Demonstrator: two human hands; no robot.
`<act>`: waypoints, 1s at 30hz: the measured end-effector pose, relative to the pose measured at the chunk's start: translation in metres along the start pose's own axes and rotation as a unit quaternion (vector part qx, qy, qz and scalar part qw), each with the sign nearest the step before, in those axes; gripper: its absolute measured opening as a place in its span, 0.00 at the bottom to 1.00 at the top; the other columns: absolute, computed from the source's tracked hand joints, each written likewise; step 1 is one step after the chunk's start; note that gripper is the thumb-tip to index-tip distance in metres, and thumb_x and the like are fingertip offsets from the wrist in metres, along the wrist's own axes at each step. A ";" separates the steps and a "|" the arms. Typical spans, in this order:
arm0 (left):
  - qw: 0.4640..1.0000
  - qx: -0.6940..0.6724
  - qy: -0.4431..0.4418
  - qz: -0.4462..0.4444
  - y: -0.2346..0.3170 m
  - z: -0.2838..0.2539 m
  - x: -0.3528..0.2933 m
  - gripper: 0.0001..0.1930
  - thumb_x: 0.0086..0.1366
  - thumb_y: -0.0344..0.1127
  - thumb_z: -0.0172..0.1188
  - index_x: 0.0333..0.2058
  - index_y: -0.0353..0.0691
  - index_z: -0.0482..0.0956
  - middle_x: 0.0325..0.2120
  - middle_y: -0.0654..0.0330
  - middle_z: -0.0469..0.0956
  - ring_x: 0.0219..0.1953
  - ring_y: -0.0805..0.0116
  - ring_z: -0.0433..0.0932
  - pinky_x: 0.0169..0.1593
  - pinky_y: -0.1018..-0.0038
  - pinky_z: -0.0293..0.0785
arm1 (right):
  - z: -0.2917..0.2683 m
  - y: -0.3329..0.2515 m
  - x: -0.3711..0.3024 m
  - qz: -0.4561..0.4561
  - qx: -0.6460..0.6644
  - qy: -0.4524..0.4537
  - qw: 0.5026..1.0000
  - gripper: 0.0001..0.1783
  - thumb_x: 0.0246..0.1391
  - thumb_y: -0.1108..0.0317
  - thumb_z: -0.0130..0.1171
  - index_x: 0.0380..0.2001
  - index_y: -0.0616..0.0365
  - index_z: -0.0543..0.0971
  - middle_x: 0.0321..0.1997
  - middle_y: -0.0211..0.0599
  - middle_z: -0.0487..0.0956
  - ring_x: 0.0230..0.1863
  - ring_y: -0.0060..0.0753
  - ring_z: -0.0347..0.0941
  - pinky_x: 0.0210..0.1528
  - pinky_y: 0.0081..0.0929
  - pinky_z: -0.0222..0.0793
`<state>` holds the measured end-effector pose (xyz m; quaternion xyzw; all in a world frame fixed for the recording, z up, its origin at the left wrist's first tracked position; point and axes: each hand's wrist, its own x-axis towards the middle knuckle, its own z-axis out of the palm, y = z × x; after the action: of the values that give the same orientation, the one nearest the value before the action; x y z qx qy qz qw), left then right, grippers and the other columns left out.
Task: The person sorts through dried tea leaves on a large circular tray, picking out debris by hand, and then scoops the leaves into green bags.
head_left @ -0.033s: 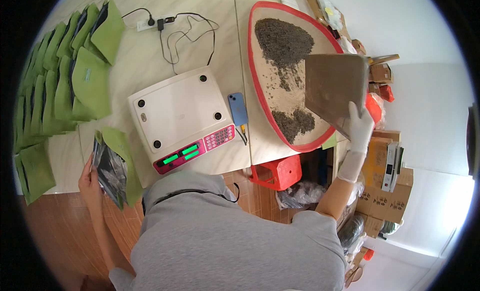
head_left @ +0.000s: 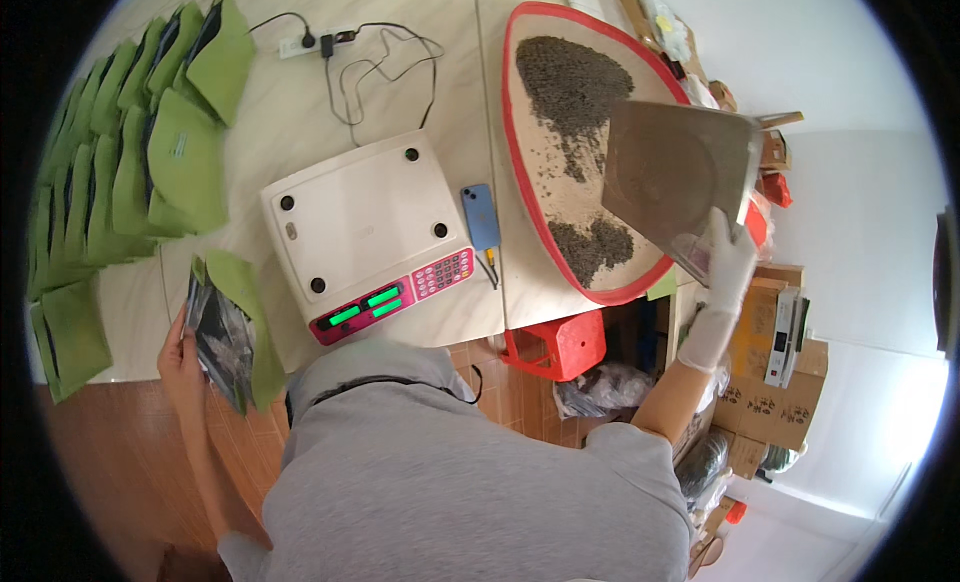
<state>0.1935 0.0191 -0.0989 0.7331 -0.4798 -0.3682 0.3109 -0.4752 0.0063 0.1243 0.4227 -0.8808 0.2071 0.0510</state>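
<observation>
Holding an open green pouch at the bench edge with left fingers, gripping a pan over a red-rimmed tray of dark grains with gloved right fingers. Got a white scale and blue phone parked right between, plus more green pouches crammed far left.

Bags left of scale, tray right

A pale, marble-patterned table carries green pouches in overlapping rows at its left. A white scale sits in the middle, a blue phone just right of it. Farther off lie a power strip and black cord. A red-rimmed tray occupies the right. On the near side, a red stool stands on brown flooring.
</observation>
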 end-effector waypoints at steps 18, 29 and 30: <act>0.989 -0.030 0.140 -0.034 -0.014 -0.044 -0.053 0.17 0.72 0.30 0.50 0.57 0.35 0.75 0.41 0.66 0.80 0.35 0.85 0.72 0.35 0.85 0.69 | 0.296 -0.077 -0.081 0.130 0.495 -0.526 0.679 0.21 0.58 0.57 0.63 0.48 0.61 0.77 0.39 0.33 0.81 0.38 0.25 0.77 0.44 0.26 0.75; 0.983 -0.004 0.163 -0.089 -0.013 -0.036 -0.069 0.17 0.72 0.33 0.52 0.57 0.37 0.76 0.33 0.68 0.79 0.25 0.86 0.69 0.26 0.85 0.64 | 0.337 -0.056 -0.088 0.184 0.495 -0.559 0.639 0.27 0.57 0.55 0.64 0.53 0.63 0.75 0.45 0.36 0.82 0.45 0.30 0.78 0.50 0.28 0.74; 0.983 0.006 0.155 -0.101 -0.006 -0.034 -0.067 0.17 0.72 0.33 0.52 0.57 0.38 0.76 0.33 0.68 0.79 0.25 0.86 0.69 0.26 0.85 0.64 | 0.345 -0.045 -0.087 0.185 0.494 -0.552 0.646 0.26 0.57 0.55 0.64 0.53 0.62 0.75 0.45 0.36 0.81 0.45 0.30 0.78 0.50 0.29 0.74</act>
<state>0.2071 0.0874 -0.0692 0.8279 -0.3514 -0.2764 0.3388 -0.3560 -0.0964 -0.1976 0.2492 -0.5727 0.3451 -0.7006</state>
